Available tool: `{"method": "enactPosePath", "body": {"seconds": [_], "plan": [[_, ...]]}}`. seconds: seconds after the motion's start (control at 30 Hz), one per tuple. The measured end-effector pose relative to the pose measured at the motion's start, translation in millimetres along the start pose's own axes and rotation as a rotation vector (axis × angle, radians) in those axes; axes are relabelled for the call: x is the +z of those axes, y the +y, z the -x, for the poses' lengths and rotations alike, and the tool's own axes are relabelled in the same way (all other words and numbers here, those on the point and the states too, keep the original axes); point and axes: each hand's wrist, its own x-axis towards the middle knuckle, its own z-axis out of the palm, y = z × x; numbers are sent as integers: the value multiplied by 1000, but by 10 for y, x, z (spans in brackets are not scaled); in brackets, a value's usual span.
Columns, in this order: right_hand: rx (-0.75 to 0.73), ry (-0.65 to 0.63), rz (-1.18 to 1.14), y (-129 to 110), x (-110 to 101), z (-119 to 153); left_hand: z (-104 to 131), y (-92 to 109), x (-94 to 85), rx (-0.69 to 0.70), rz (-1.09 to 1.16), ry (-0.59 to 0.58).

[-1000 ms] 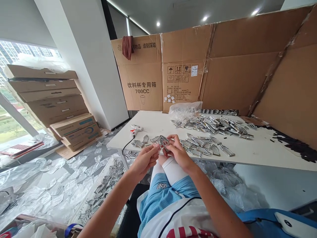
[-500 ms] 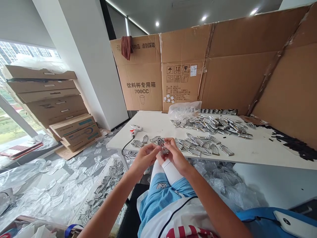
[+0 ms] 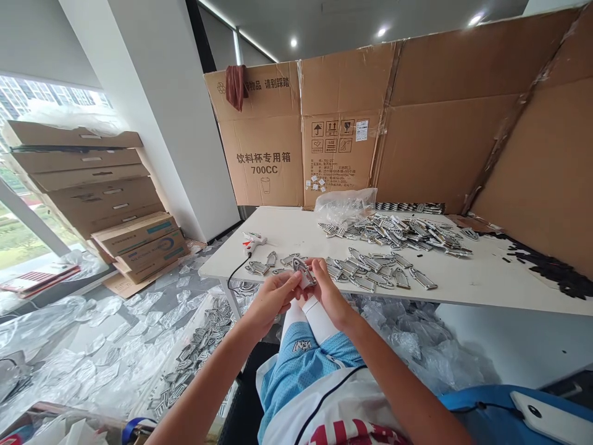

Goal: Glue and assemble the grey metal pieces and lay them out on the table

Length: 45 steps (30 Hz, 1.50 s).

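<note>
My left hand [image 3: 274,298] and my right hand [image 3: 330,300] meet above my lap at the table's near edge. Between them is a small silver-grey loop-shaped piece [image 3: 303,272], its rounded end pointing up. The left thumb and fingers pinch it from one side, and the right fingers close on its other side, partly hiding it. Just beyond my hands lie several similar loop-shaped pieces [image 3: 370,269] in a loose group. A larger heap of them [image 3: 407,236] lies farther back. To the left, a white hot glue gun [image 3: 254,244] rests on the table with its black cord hanging off the edge.
Cardboard panels [image 3: 343,93] wall the back of the white table [image 3: 486,281]. A clear plastic bag [image 3: 345,207] stands by the heap. Black strips [image 3: 556,272] lie at right. Below left, a bin [image 3: 199,352] holds many similar pieces; plastic wrappers [image 3: 92,364] litter the floor.
The loop-shaped piece has turned in my fingers and now shows more of its face. My left hand has shifted slightly; both hands still hold it.
</note>
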Motion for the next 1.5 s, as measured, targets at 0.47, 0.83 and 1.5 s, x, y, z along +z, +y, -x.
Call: {"method": "enactPosePath", "body": {"seconds": [0.47,0.83,1.5], "plan": [[65,12,-131,-36,37,14,-53,-91,23,217,-122,187],[292,-18,-442,-205,58,56,-41,-188,64,467,-424,313],[128,44,-293,-229,175,119,-25,-298,61,660,-1126,449]]}}
